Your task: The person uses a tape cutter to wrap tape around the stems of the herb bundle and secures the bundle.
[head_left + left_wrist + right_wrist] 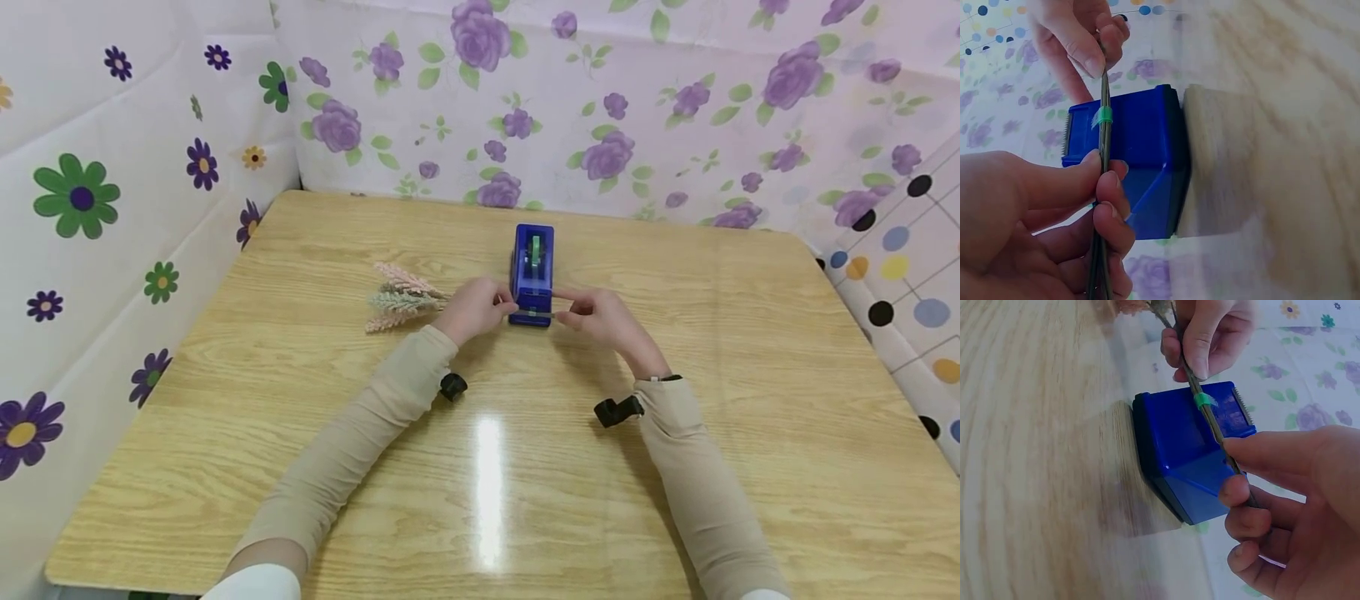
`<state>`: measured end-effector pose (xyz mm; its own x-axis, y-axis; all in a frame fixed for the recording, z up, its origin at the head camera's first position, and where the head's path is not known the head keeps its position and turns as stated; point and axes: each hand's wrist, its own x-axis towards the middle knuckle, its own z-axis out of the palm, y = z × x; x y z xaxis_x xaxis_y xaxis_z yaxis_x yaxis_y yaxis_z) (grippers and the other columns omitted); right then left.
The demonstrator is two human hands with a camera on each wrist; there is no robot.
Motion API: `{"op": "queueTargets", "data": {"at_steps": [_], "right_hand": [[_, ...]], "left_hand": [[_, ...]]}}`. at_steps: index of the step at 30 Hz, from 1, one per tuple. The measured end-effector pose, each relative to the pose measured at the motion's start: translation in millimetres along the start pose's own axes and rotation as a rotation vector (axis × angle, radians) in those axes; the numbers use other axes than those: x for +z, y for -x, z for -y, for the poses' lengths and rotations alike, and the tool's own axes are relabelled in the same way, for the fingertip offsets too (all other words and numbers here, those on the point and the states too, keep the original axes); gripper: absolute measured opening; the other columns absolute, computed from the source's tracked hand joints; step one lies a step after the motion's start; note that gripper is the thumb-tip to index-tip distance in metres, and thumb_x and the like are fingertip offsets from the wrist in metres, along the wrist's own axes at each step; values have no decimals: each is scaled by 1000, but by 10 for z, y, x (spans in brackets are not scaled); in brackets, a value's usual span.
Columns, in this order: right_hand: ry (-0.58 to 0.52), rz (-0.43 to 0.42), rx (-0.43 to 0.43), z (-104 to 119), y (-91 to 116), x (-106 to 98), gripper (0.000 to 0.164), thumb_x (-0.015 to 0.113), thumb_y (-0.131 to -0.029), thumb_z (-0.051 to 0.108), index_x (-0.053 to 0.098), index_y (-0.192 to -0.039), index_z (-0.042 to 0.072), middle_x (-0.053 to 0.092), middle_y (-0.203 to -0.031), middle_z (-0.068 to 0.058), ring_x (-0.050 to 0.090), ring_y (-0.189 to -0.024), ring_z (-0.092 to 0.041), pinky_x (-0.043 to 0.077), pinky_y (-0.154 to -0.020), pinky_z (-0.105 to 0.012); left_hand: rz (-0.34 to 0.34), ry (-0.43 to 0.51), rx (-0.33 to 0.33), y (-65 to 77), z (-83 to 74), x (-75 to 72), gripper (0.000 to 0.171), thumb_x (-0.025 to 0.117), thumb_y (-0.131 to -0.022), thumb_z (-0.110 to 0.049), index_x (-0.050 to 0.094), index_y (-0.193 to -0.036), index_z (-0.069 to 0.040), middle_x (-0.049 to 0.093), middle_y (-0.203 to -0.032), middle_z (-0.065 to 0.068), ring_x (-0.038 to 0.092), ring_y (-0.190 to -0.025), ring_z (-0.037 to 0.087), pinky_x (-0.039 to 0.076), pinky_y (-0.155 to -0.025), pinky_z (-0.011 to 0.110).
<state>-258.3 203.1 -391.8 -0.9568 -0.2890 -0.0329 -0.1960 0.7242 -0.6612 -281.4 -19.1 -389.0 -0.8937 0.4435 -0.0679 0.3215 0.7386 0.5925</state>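
Observation:
A bunch of artificial flowers (403, 298), pink and pale green, lies sideways in front of me with its heads to the left. Its thin dark stems (1105, 90) cross the front of a blue tape dispenser (533, 293). A strip of green tape (1104, 115) sits around the stems between my hands, one end sticking out. My left hand (472, 312) pinches the stems on the flower side, between thumb and fingers. On the other side, my right hand (606, 320) grips the stem ends. Inside the dispenser shows a green tape roll (536, 250).
The wooden table (555, 483) carries the dispenser near its middle, toward the back. A flowered cloth (420, 108) hangs behind it, with patterned cloth on both sides. Small black cameras (618, 412) are strapped at both wrists.

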Motion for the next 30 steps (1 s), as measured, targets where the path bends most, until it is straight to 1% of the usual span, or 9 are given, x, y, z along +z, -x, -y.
{"op": "queueTargets", "data": {"at_steps": [2,5,9,12,14,17,22,25,30], "right_hand": [[14,-3,-7,16,-1,-14,47,64,-93,16,53,-139,11,67,-81,-16,57,-70,-20,44,-63,-29],[26,-56,-62,64,16,-43,48,65,-92,14,52,-139,9,68,-99,-19,62,-88,-27,50,-74,-37],[22,-194,-252,145,62,-80,29,66,-90,5,63,-119,5,60,-117,-17,56,-110,-32,48,-90,-49],[5,-270,-395,206,97,-94,15,65,-90,2,70,-104,4,59,-117,-15,55,-112,-31,46,-94,-49],[-6,-283,-447,243,115,-93,12,64,-91,3,72,-101,5,61,-115,-13,56,-111,-30,45,-94,-46],[10,-271,-470,287,119,-80,15,64,-92,6,74,-103,7,62,-114,-12,56,-108,-28,45,-90,-43],[71,-226,-478,302,92,-33,20,64,-92,6,74,-108,8,61,-116,-16,54,-103,-29,42,-83,-40],[72,-202,-477,310,91,-18,22,64,-91,4,73,-111,7,61,-118,-18,54,-101,-30,41,-82,-40],[60,-162,-443,332,105,-16,21,63,-92,4,73,-111,4,60,-118,-16,54,-106,-31,43,-85,-42]], "left_hand": [[8,3,-5,16,-20,-47,24,58,-98,-24,73,-100,-7,72,-87,8,59,-68,14,43,-60,24],[19,25,-7,50,-62,-126,25,57,-99,-25,73,-101,-6,72,-88,9,58,-67,15,43,-59,25],[18,63,-7,94,-117,-228,27,56,-99,-24,73,-98,-5,69,-82,8,56,-65,15,41,-58,25],[-9,67,-9,122,-147,-292,25,56,-99,-23,73,-97,-4,67,-79,6,55,-65,15,40,-59,24],[-22,67,-11,137,-158,-321,23,57,-99,-22,73,-98,-4,66,-79,6,54,-66,14,39,-59,24],[-27,73,-17,149,-163,-343,21,58,-98,-21,72,-97,-6,66,-79,5,54,-66,14,39,-59,24],[-11,64,2,162,-169,-354,24,58,-98,-23,70,-86,-7,63,-74,4,52,-63,14,39,-57,24],[-8,62,11,169,-175,-359,25,58,-98,-23,69,-82,-8,62,-72,4,50,-61,14,38,-56,24],[0,56,15,193,-187,-375,25,57,-99,-23,70,-84,-8,62,-71,4,51,-59,15,38,-55,25]]}}
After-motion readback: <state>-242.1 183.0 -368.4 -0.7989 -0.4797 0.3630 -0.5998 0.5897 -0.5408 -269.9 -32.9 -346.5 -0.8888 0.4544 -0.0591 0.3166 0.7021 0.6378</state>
